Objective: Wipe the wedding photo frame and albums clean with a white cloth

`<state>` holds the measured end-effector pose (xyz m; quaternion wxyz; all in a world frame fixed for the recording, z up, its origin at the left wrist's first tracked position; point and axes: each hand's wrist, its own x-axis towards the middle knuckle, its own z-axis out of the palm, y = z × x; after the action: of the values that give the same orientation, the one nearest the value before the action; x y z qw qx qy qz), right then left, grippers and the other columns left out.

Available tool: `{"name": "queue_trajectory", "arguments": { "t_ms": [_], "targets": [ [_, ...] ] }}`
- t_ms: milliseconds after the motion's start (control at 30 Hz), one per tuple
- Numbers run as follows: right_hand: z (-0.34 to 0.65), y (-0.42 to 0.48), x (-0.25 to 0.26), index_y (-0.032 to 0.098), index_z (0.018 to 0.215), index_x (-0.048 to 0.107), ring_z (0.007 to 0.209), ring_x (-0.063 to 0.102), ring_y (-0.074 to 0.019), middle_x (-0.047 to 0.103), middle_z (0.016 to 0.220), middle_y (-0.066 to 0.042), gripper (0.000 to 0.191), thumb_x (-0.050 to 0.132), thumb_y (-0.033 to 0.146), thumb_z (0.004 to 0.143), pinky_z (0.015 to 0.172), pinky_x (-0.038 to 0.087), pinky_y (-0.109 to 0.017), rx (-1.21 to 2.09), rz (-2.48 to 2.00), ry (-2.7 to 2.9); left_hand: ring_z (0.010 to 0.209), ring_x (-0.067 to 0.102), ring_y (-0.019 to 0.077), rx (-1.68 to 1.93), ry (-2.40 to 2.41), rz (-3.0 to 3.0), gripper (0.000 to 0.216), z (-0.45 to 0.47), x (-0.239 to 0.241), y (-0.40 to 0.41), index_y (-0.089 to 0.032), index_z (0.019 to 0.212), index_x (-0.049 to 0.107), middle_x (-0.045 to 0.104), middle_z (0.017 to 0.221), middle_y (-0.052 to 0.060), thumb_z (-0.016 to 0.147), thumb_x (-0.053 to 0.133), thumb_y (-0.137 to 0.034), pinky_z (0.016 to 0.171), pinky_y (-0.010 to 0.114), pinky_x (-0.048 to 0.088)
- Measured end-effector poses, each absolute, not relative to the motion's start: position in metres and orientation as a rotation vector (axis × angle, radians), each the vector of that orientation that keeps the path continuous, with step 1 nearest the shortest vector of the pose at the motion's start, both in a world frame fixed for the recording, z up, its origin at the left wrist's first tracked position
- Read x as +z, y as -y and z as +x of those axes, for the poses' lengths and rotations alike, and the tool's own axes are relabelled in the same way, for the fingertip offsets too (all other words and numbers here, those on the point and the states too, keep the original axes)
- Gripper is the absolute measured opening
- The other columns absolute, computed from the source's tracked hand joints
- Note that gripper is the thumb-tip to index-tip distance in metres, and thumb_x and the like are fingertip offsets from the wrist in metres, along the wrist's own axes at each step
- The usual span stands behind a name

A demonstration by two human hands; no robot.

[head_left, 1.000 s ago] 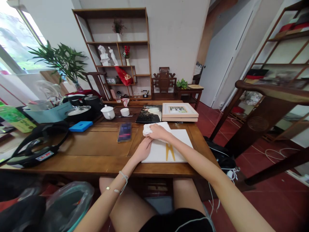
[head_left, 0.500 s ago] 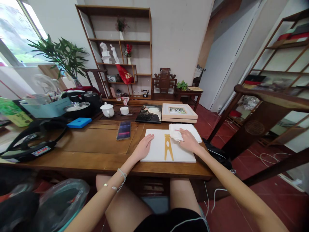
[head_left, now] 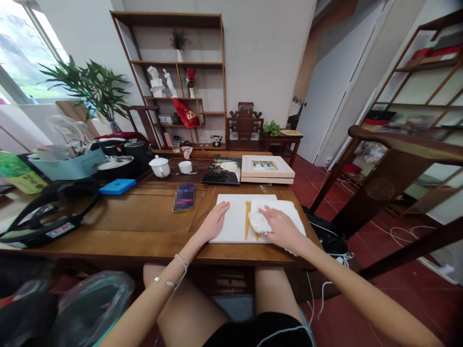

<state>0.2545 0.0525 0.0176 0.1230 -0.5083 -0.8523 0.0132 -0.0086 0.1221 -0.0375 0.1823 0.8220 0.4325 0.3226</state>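
A white board (head_left: 233, 224) lies flat near the front edge of the wooden table. On its face is a yellow-brown, two-legged shape (head_left: 247, 222), partly covered now; I cannot tell whether it is painted or a separate piece. My left hand (head_left: 214, 220) rests open on the board's left edge, fingers stretched together. Bunched under my right hand (head_left: 281, 225) is a white cloth (head_left: 291, 212), which the hand grips and presses on the board's right half. The cloth hides the right leg of the shape and much of the board's right side.
Behind the board lie a dark picture (head_left: 222, 171) and stacked pale frames (head_left: 268, 179). A phone (head_left: 184, 196), white lidded pot (head_left: 159, 166), small white cup (head_left: 185, 166), blue box (head_left: 117, 186) and black headset strap (head_left: 54, 205) are leftward. A wooden chair (head_left: 383, 178) stands at right.
My right hand has moved toward me with the cloth, from the board's upper right to its lower right, covering part of the yellow-brown shape. My left hand stays at the left edge.
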Motion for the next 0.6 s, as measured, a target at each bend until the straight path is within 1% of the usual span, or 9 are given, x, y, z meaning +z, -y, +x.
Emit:
{"name": "queue_trajectory", "arguments": {
  "t_ms": [133, 200, 267, 367, 500, 600],
  "targets": [
    [0.271, -0.105, 0.014, 0.010, 0.139, 0.039, 0.136, 0.030, -0.0244, 0.044, 0.142, -0.014, 0.070, 0.047, 0.012, 0.069, 0.112, 0.021, -0.045, 0.093, -1.404, 2.462, 0.134, 0.040, 0.0218, 0.934, -1.201, 2.316, 0.042, -0.010, -0.040, -0.124, -0.016, 0.127, 0.055, 0.051, 0.138, 0.009, 0.091, 0.033, -0.022, 0.113, 0.047, 0.031],
    [0.276, -0.118, 0.013, 0.010, 0.141, 0.036, 0.138, 0.026, -0.0244, 0.041, 0.144, -0.014, 0.073, 0.046, 0.011, 0.069, 0.112, 0.020, -0.046, 0.101, -1.401, 2.454, 0.134, 0.040, 0.0218, 0.937, -1.196, 2.321, 0.042, -0.010, -0.041, -0.125, -0.016, 0.127, 0.055, 0.052, 0.138, 0.009, 0.091, 0.033, -0.022, 0.113, 0.047, 0.030],
    [0.277, -0.118, 0.011, 0.008, 0.140, 0.037, 0.139, 0.024, -0.0257, 0.041, 0.144, -0.015, 0.072, 0.046, 0.012, 0.068, 0.112, 0.020, -0.047, 0.091, -1.431, 2.454, 0.134, 0.040, 0.0218, 0.949, -1.201, 2.310, 0.042, -0.010, -0.042, -0.126, -0.016, 0.126, 0.056, 0.052, 0.137, 0.009, 0.091, 0.033, -0.022, 0.114, 0.047, 0.030],
    [0.273, -0.093, 0.007, 0.007, 0.137, 0.042, 0.138, 0.026, -0.0272, 0.042, 0.142, -0.017, 0.071, 0.047, 0.013, 0.066, 0.111, 0.020, -0.048, 0.078, -1.466, 2.498, 0.134, 0.040, 0.0217, 0.972, -1.211, 2.288, 0.042, -0.008, -0.043, -0.127, -0.016, 0.126, 0.056, 0.052, 0.137, 0.009, 0.091, 0.033, -0.022, 0.114, 0.047, 0.029],
    [0.268, -0.029, 0.014, 0.010, 0.137, 0.044, 0.136, 0.029, -0.0268, 0.044, 0.142, -0.013, 0.074, 0.046, 0.011, 0.062, 0.112, 0.021, -0.046, 0.143, -1.432, 2.607, 0.134, 0.040, 0.0216, 0.969, -1.225, 2.283, 0.043, -0.007, -0.042, -0.125, -0.016, 0.126, 0.056, 0.052, 0.138, 0.009, 0.090, 0.033, -0.022, 0.114, 0.046, 0.029],
    [0.266, 0.005, 0.030, 0.012, 0.139, 0.042, 0.137, 0.029, -0.0248, 0.044, 0.142, -0.011, 0.077, 0.044, 0.009, 0.062, 0.111, 0.024, -0.043, 0.243, -1.406, 2.657, 0.134, 0.040, 0.0224, 0.961, -1.227, 2.282, 0.043, -0.007, -0.040, -0.124, -0.015, 0.126, 0.056, 0.051, 0.138, 0.010, 0.090, 0.033, -0.022, 0.114, 0.046, 0.029]
  ]
}}
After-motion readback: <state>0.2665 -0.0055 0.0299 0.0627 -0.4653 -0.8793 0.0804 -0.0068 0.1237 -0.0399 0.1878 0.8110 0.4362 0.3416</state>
